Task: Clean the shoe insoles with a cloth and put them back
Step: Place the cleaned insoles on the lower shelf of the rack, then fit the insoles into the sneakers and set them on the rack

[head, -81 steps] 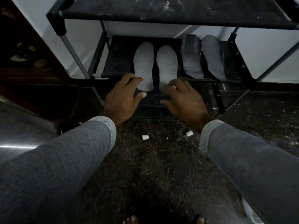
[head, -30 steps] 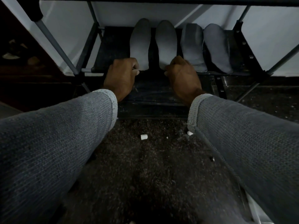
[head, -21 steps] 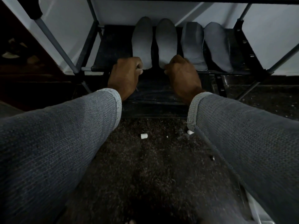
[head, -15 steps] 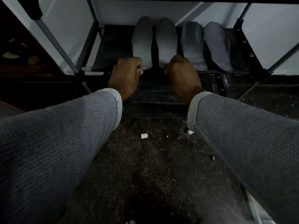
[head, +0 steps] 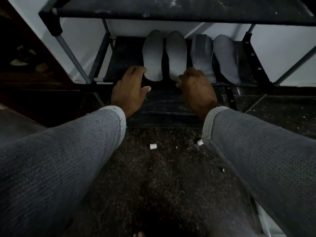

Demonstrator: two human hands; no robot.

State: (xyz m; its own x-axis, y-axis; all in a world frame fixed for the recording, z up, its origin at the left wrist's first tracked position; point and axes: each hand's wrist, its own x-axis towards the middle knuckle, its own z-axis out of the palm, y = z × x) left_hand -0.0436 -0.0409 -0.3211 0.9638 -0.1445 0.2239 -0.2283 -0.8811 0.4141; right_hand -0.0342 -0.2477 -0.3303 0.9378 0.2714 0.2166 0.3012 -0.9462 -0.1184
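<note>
Two light grey insoles (head: 152, 55) (head: 176, 55) lie side by side, toes to the wall, on the low shelf of a black shoe rack (head: 123, 53). To their right lies a pair of darker grey insoles (head: 202, 55) (head: 226, 59). My left hand (head: 130, 88) sits just left of the left light insole's heel, fingers loosely curled and thumb spread, holding nothing. My right hand (head: 196, 86) is at the heel of the right light insole, its bent fingertips touching the heel edge. No cloth is in view.
A black upper shelf (head: 171, 9) overhangs the insoles. Grey rack poles (head: 71, 53) slant down on both sides. A lower black ledge (head: 164, 103) lies under my hands. Two small white bits (head: 153, 146) (head: 199, 142) lie on the dark speckled floor between my grey sleeves.
Both hands have eased off the light insoles' heels: the left has shifted left and spread its thumb, the right has slid slightly right. The camera has tilted up, showing the upper shelf.
</note>
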